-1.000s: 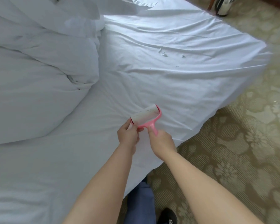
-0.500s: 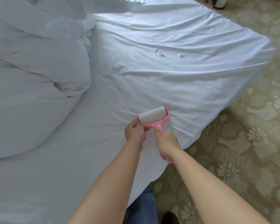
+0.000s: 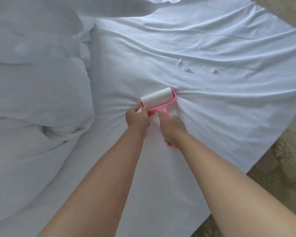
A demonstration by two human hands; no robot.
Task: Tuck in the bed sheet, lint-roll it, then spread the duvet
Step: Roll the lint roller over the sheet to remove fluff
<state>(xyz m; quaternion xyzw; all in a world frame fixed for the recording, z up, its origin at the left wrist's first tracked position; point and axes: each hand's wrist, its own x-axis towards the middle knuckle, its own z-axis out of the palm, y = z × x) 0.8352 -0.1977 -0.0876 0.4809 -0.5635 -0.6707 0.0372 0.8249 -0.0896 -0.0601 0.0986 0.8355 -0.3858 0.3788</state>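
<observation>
Closest in: two bare arms reaching out over the bed sheet [image 3: 203, 127]. Right hand [image 3: 173, 128] wrapped tight round the pink handle of the lint roller [image 3: 156, 99], thumb laid along the stem; handle tip poking out just behind that grip. Left hand [image 3: 138, 117] pinching the near left end of the roller frame, fingers closed on it. Half a second ago, roller held nearer the bed edge with flatter sheet in front of it; now pushed further in and pressed down, with tight little folds of sheet fanning out just past the right end of the roll. Probably means the rolling has begun, with the sheet dragging a bit under the sticky paper. One roller, two hands, both on it. Further out, ahead and to the right of the grip: small white scraps [image 3: 187, 69] lying on the sheet, about four counted, three bigger and one tiny. Not reached yet, so likely the next spot to roll. Off to the left of the grip: one big duvet [image 3: 36, 93] heaped up, not spread yet. Past the sheet's right edge: patterned carpet [image 3: 280, 177].
</observation>
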